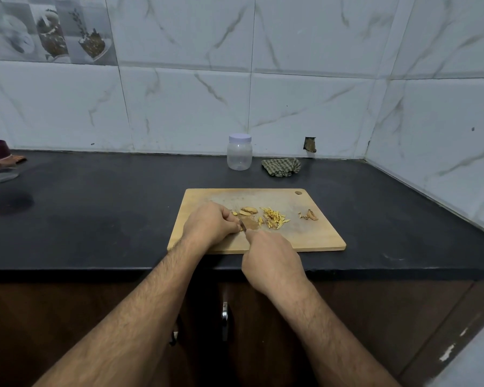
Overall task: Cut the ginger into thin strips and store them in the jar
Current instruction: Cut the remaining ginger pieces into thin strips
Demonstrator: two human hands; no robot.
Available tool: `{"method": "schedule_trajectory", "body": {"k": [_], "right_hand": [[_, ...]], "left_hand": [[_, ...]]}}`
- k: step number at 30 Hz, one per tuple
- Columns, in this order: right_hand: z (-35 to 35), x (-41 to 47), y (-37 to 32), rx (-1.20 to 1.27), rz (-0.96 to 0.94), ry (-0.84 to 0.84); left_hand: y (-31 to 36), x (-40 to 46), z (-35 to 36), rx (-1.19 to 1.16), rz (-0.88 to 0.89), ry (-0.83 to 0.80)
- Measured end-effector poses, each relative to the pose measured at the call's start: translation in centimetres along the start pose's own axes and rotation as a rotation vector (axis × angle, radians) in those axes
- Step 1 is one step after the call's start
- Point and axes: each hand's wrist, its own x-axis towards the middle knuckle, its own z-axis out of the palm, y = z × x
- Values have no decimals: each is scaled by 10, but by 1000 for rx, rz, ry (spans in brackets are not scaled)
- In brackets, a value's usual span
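Head view: left hand [207, 223] pins ginger [236, 219] on cutting board [313, 236]; right hand [271, 258] grips knife [249, 224] — strips [273, 217] pushed right, closed jar [239, 152] far behind.

My black countertop [95, 219] carries the wooden cutting board [313, 236] near me, the lidded jar [239, 152] and a checked cloth [281, 166] far, glassware [0, 174] far left.

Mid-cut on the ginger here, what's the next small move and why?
Probably press the knife down for another thin cut: the left hand pins ginger against the blade, uncut slices remain beside the strips, and the jar is still lidded.
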Motion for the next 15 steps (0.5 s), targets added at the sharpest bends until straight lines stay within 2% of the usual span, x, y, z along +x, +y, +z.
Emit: {"method": "schedule_trajectory", "body": {"k": [8,15], "right_hand": [[3,-14,5,-24,-5,-18],[2,-14,5,9,-2,38]], "left_hand": [[-1,1,2,29,-4,3],[-1,0,1,22,-11,-1]]}}
